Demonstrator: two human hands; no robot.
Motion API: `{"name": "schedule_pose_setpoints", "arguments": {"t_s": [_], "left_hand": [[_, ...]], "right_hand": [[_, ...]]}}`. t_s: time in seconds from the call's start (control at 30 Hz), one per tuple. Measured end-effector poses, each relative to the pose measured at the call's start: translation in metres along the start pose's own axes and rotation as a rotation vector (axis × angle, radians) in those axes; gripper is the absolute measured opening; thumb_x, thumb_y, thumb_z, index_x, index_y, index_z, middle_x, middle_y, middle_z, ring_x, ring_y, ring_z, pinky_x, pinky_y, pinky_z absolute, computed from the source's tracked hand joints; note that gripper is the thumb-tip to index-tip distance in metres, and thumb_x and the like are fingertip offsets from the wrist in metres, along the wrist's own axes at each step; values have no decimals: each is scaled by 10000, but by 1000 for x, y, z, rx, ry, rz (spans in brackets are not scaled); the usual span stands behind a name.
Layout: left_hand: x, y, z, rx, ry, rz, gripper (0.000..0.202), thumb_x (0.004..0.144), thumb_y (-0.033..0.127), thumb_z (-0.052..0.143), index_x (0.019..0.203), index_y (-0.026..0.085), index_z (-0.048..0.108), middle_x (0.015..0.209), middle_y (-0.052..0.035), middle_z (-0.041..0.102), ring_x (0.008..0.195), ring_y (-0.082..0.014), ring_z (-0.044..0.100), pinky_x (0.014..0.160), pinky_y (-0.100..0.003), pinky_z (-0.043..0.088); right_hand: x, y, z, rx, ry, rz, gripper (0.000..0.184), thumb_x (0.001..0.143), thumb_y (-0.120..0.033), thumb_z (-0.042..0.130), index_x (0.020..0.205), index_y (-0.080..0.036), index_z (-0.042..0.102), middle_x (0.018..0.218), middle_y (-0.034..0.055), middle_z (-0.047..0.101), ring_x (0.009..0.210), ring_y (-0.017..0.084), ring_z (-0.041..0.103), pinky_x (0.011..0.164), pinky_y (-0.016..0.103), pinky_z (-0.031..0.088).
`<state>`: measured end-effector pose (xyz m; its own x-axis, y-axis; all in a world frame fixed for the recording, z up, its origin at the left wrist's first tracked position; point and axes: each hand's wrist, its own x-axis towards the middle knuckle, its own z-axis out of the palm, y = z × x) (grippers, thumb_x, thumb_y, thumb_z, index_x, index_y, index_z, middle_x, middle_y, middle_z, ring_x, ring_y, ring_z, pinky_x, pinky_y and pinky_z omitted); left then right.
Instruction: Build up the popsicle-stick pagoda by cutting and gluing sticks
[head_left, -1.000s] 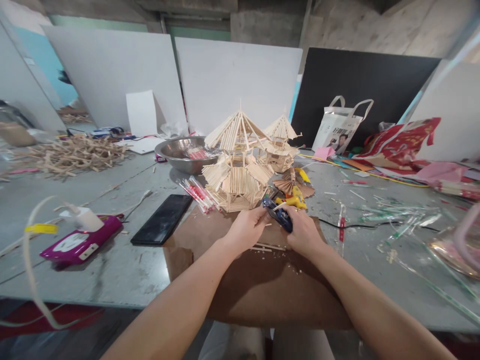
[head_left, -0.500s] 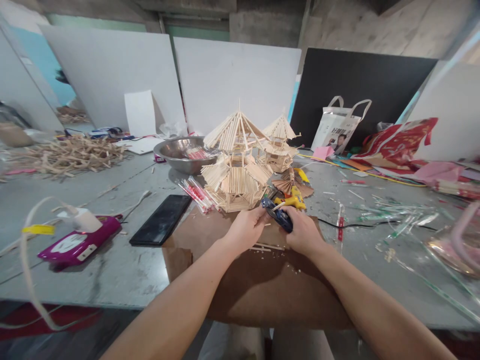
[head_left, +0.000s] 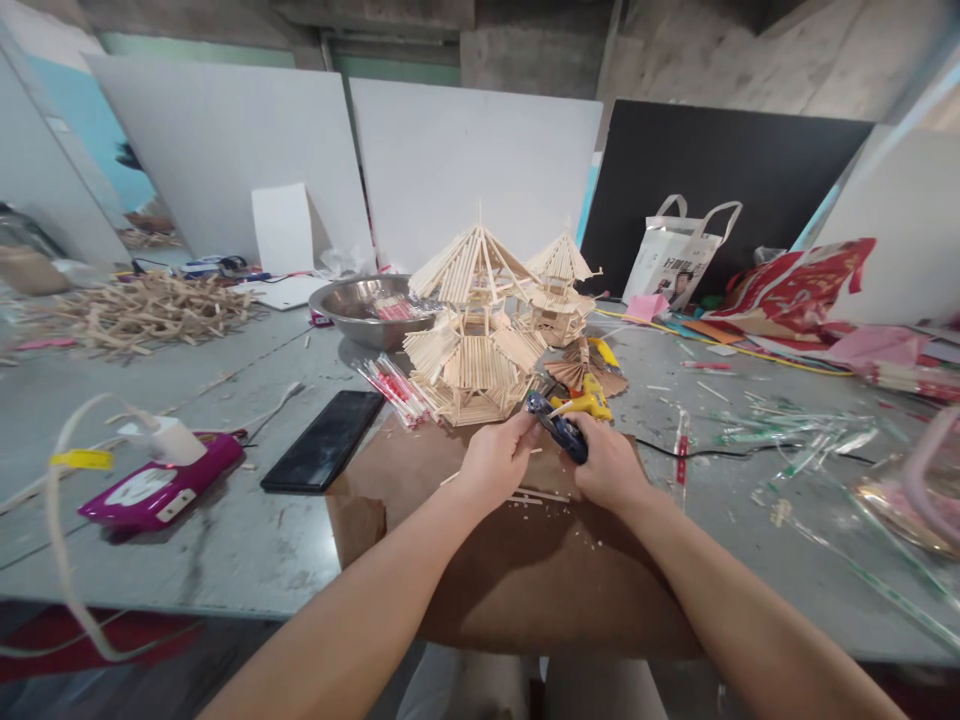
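Observation:
My right hand (head_left: 611, 465) is closed around the handles of blue-handled cutting pliers (head_left: 564, 436). At their jaws, my left hand (head_left: 499, 455) pinches a thin wooden stick (head_left: 450, 479), most of it hidden by the fingers; a pale end shows past the pliers. Below both hands, short sticks (head_left: 536, 497) and small chips lie on a brown cardboard sheet (head_left: 555, 590). Just behind stands a tiered pavilion model (head_left: 474, 345) built of sticks, with a smaller one (head_left: 559, 290) behind it. A yellow glue gun (head_left: 589, 398) lies beyond the pliers.
Left of the cardboard are a black phone (head_left: 322, 442) and a purple power strip (head_left: 161, 480) with a white charger. A steel bowl (head_left: 367, 310) and a stick heap (head_left: 157, 310) stand farther back. Clear plastic wrappers (head_left: 802, 440) litter the right side, near a black cord.
Both hands stay close together at the pliers, with my left hand shifted very slightly right. A stick end now shows left of my left hand.

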<state>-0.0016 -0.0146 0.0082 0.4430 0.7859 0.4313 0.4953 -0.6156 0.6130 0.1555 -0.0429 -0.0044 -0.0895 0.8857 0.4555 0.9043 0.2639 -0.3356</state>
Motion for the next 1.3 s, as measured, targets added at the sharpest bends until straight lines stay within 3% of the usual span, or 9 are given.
{"name": "schedule_pose_setpoints", "arguments": {"t_s": [0.2,0.37,0.47,0.6,0.87,0.97,1.13,1.3], "left_hand": [[4,1,-3,-230,-78,53,268,802,299,356,774,137,567,618,1,517,585,-99,447,554,-198,346],[6,1,-11,-467,-287,-90,312,781,397,375,681,137,514,427,58,340,392,-51,287,387,-179,224],[7,-5,-15,-588,-417,-167,327,761,439,399,675,137,490,392,70,332,346,-38,258,368,-182,190],[8,-11,-17,-693,-478,-217,319,742,443,433,691,134,489,374,76,344,328,-36,260,359,-176,180],[8,-4,-16,-614,-419,-175,323,767,430,390,678,135,486,373,77,333,331,-37,248,364,-172,191],[8,-1,-9,-464,-294,-105,325,792,404,350,695,136,507,393,68,335,365,-50,281,394,-176,237],[3,-2,2,-124,-7,10,274,797,331,370,834,142,565,658,-22,558,622,-120,475,590,-222,355],[2,-5,4,-97,-12,35,278,812,289,337,835,141,572,685,-29,569,656,-129,488,617,-224,363]], "right_hand": [[0,2,1,64,11,-52,372,615,-151,467,987,-143,469,933,103,589,844,241,530,711,338,404],[0,4,1,73,10,-94,380,617,-151,479,996,-145,464,945,104,585,845,239,533,723,340,405],[-1,4,0,60,-15,-93,388,613,-147,479,1001,-130,469,947,113,587,853,245,536,723,346,406],[-1,3,-2,69,-56,-82,403,606,-133,472,1008,-134,468,961,106,589,862,239,543,726,342,409],[-1,3,-3,79,-62,-67,371,605,-142,473,975,-163,478,918,81,601,837,219,553,699,306,407],[0,1,-4,34,-69,-20,320,614,-162,472,933,-169,491,879,80,609,783,228,563,659,308,405],[2,-1,-6,-15,-70,28,293,618,-182,472,910,-174,494,858,82,613,756,233,564,633,305,395],[2,0,-3,-31,-77,32,331,620,-185,471,949,-162,489,881,87,606,790,248,558,655,322,397]]}}
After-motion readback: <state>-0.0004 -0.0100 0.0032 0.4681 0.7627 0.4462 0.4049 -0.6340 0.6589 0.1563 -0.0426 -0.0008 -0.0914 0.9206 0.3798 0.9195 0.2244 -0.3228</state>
